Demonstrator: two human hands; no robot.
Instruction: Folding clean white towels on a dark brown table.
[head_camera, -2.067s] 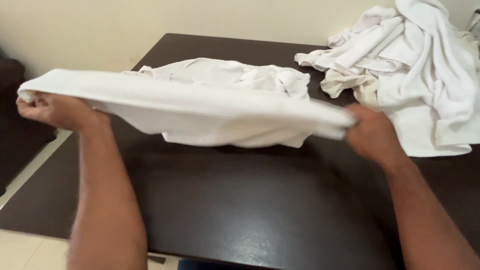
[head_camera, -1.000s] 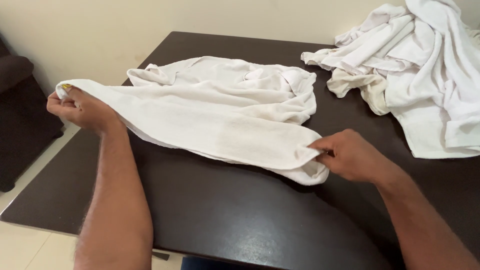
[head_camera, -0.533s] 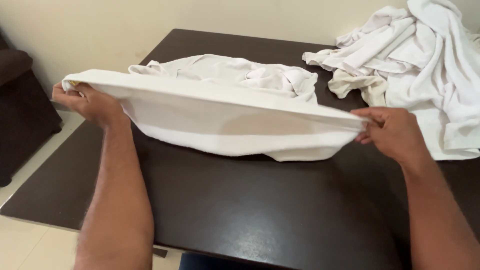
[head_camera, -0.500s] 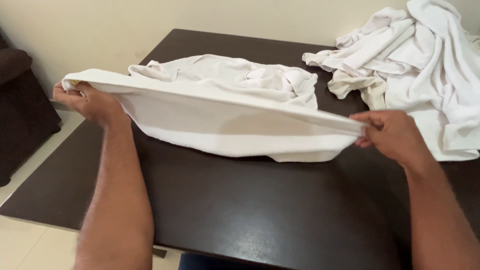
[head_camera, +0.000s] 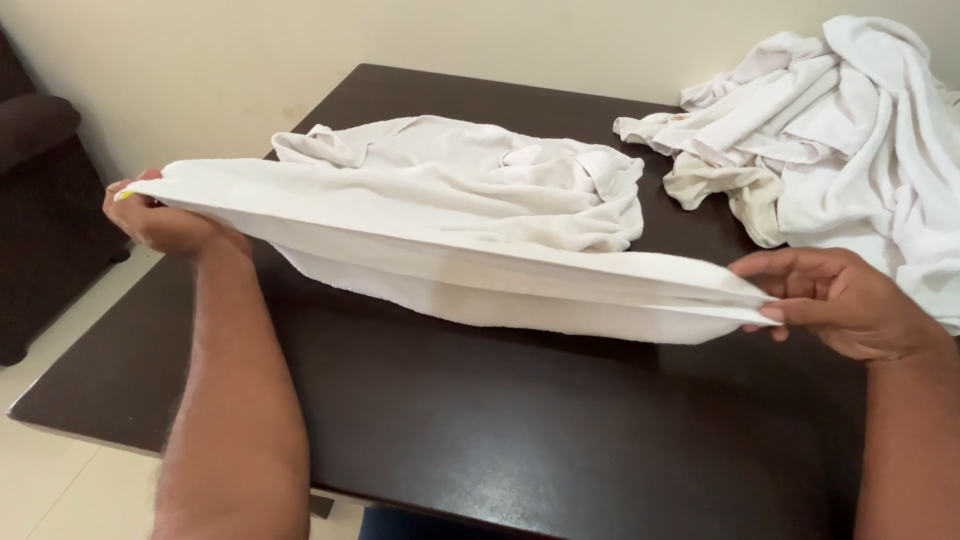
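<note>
Dark bench (head_camera: 480, 440) fills the view under both hands, with a pale wall behind. Left hand (head_camera: 165, 222) is closed on one end of a folded white towel (head_camera: 470, 275); the towel stretches taut across, above the bench, to the right hand (head_camera: 840, 300), whose fingertips pinch the other end. Beyond the towel lies a crumpled white cloth (head_camera: 480, 180); beyond the right hand sits a heap of white laundry (head_camera: 840, 130). The right pinch looks light, so a hard tug could pull that end free and let the layers slide apart.
</note>
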